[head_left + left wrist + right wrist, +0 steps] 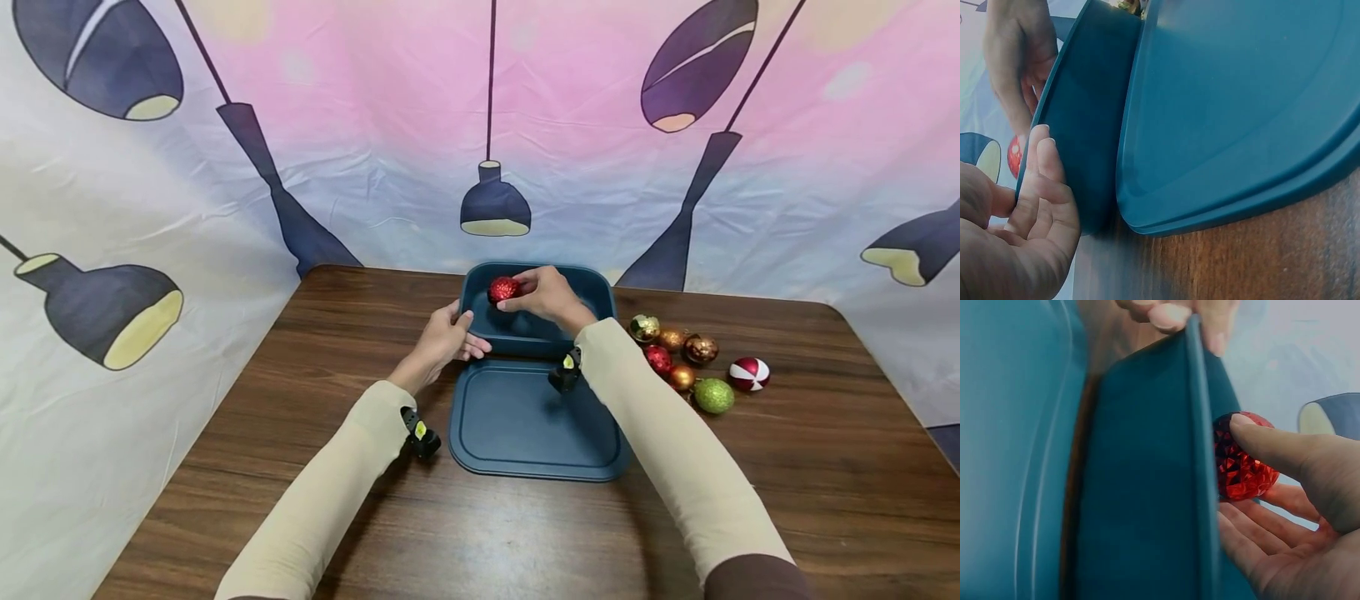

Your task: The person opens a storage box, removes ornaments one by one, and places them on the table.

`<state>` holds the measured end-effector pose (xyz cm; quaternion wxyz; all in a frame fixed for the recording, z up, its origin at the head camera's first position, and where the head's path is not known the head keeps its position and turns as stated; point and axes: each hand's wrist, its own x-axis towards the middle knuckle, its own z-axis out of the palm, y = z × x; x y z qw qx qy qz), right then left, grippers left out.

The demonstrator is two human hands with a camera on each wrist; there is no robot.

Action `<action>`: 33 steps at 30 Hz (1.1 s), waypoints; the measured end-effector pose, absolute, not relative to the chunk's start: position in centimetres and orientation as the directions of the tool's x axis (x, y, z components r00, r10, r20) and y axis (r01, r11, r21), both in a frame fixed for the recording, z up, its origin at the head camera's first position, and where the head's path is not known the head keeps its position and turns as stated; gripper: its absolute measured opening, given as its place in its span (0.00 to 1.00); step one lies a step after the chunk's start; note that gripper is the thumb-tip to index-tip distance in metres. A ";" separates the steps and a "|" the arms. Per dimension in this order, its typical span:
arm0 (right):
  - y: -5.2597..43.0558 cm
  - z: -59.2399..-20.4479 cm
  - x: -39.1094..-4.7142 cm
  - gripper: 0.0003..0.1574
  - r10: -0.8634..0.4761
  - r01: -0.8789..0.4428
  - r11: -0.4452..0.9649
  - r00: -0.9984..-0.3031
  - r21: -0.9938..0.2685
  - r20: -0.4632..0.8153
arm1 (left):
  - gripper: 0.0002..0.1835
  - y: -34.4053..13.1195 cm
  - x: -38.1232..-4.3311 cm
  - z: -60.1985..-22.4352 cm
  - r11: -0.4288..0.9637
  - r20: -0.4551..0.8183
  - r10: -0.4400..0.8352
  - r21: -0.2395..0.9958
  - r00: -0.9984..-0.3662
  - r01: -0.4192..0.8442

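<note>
Over the inside of a dark teal plastic box [525,343], my right hand [551,296] holds a shiny red faceted bauble [502,290] between thumb and fingers. The right wrist view shows the thumb on top of the bauble [1247,459], partly behind the box wall. At the box's front left corner, my left hand [444,337] grips the rim, with its thumb at the inner side and its fingers along the outer wall [1094,112]. A matching flat lid [540,417] lies on the table just in front of the box.
To the right of the box, several baubles lie in a loose group, among them a glittery green one [713,396], a red one [658,359] and a red-and-white one [749,374]. A patterned cloth [405,200] hangs behind the brown wooden table [360,333].
</note>
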<state>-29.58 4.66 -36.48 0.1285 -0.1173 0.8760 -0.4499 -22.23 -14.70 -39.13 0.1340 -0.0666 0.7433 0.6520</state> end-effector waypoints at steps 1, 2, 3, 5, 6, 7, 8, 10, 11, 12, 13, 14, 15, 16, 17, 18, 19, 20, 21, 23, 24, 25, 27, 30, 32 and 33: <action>4.9 -36.3 -29.5 0.40 -0.323 -0.091 0.569 -0.939 -0.818 -0.120 | 0.31 -14.7 -22.2 -39.1 0.141 -0.286 0.076 0.951 -0.955 -0.273; 5.1 -36.1 -29.4 0.40 -0.325 -0.094 0.570 -0.938 -0.816 -0.119 | 0.31 -14.7 -22.2 -39.1 0.141 -0.286 0.075 0.951 -0.955 -0.274; 5.3 -36.0 -29.3 0.39 -0.328 -0.096 0.571 -0.937 -0.815 -0.120 | 0.31 -14.7 -22.2 -39.1 0.144 -0.286 0.072 0.951 -0.956 -0.274; 5.7 -35.7 -29.1 0.39 -0.332 -0.104 0.577 -0.936 -0.810 -0.116 | 0.31 -14.7 -22.3 -39.2 0.145 -0.285 0.068 0.951 -0.956 -0.273; 6.0 -35.6 -29.0 0.38 -0.335 -0.112 0.582 -0.935 -0.806 -0.113 | 0.31 -14.6 -22.3 -39.2 0.146 -0.284 0.065 0.951 -0.957 -0.272; 6.2 -35.5 -28.8 0.38 -0.337 -0.119 0.588 -0.935 -0.800 -0.109 | 0.31 -14.6 -22.3 -39.2 0.146 -0.283 0.063 0.951 -0.957 -0.271; 6.5 -35.4 -28.7 0.38 -0.339 -0.123 0.593 -0.935 -0.796 -0.108 | 0.31 -14.6 -22.3 -39.2 0.142 -0.281 0.066 0.952 -0.957 -0.270; 7.1 -35.3 -28.5 0.38 -0.343 -0.131 0.597 -0.934 -0.791 -0.104 | 0.31 -14.6 -22.3 -39.4 0.129 -0.276 0.072 0.955 -0.958 -0.265; 7.4 -35.2 -28.4 0.38 -0.347 -0.136 0.597 -0.932 -0.790 -0.102 | 0.31 -14.6 -22.2 -39.4 0.124 -0.274 0.074 0.956 -0.959 -0.264; 7.7 -35.0 -28.2 0.37 -0.351 -0.140 0.596 -0.931 -0.791 -0.099 | 0.31 -14.6 -22.2 -39.4 0.119 -0.272 0.075 0.958 -0.959 -0.263; 8.0 -34.9 -28.1 0.37 -0.355 -0.145 0.595 -0.930 -0.791 -0.097 | 0.31 -14.6 -22.2 -39.5 0.114 -0.269 0.077 0.959 -0.960 -0.260; 8.4 -34.8 -28.0 0.37 -0.359 -0.147 0.592 -0.928 -0.793 -0.096 | 0.31 -14.7 -22.2 -39.5 0.111 -0.268 0.079 0.959 -0.960 -0.259; 8.8 -34.6 -27.9 0.37 -0.363 -0.157 0.591 -0.928 -0.792 -0.087 | 0.31 -14.7 -22.2 -39.5 0.110 -0.265 0.077 0.960 -0.961 -0.256; 9.2 -34.3 -27.8 0.38 -0.367 -0.167 0.593 -0.927 -0.788 -0.080 | 0.31 -14.7 -22.2 -39.5 0.111 -0.262 0.077 0.961 -0.962 -0.253; 9.6 -34.0 -27.6 0.38 -0.369 -0.173 0.591 -0.927 -0.788 -0.073 | 0.31 -14.7 -22.3 -39.5 0.112 -0.260 0.077 0.962 -0.962 -0.251; 10.1 -33.6 -27.5 0.39 -0.370 -0.178 0.588 -0.927 -0.789 -0.066 | 0.31 -14.7 -22.3 -39.5 0.113 -0.258 0.079 0.962 -0.963 -0.249; 10.5 -33.4 -27.4 0.39 -0.372 -0.185 0.585 -0.926 -0.790 -0.059 | 0.31 -14.7 -22.3 -39.5 0.114 -0.258 0.080 0.962 -0.963 -0.249; 11.0 -33.1 -27.2 0.40 -0.373 -0.187 0.580 -0.926 -0.793 -0.055 | 0.31 -14.7 -22.3 -39.5 0.116 -0.260 0.081 0.961 -0.962 -0.250; 11.5 -32.7 -27.0 0.40 -0.375 -0.191 0.577 -0.926 -0.794 -0.049 | 0.31 -14.7 -22.4 -39.5 0.119 -0.259 0.081 0.961 -0.962 -0.249; 12.5 -32.2 -26.7 0.40 -0.374 -0.194 0.579 -0.926 -0.792 -0.046 | 0.32 -14.7 -22.4 -39.5 0.123 -0.262 0.079 0.960 -0.962 -0.251; 13.0 -32.0 -26.5 0.40 -0.374 -0.196 0.580 -0.926 -0.790 -0.044 | 0.32 -14.7 -22.3 -39.5 0.126 -0.262 0.077 0.960 -0.962 -0.252; 13.5 -31.8 -26.3 0.41 -0.375 -0.198 0.582 -0.926 -0.789 -0.043 | 0.32 -14.7 -22.3 -39.4 0.127 -0.263 0.075 0.959 -0.962 -0.252; 14.5 -31.5 -25.8 0.41 -0.367 -0.200 0.592 -0.929 -0.780 -0.040 | 0.32 -14.7 -22.3 -39.4 0.127 -0.263 0.074 0.959 -0.962 -0.253; 16.3 -31.2 -25.1 0.43 -0.363 -0.200 0.601 -0.931 -0.774 -0.041 | 0.32 -14.6 -22.4 -39.4 0.125 -0.263 0.074 0.959 -0.962 -0.253; 17.5 -31.2 -24.5 0.43 -0.355 -0.194 0.612 -0.933 -0.767 -0.048 | 0.32 -14.6 -22.4 -39.5 0.123 -0.267 0.074 0.958 -0.961 -0.257; 18.1 -31.2 -24.2 0.44 -0.354 -0.187 0.616 -0.933 -0.765 -0.058 | 0.32 -14.6 -22.4 -39.5 0.121 -0.270 0.074 0.958 -0.960 -0.261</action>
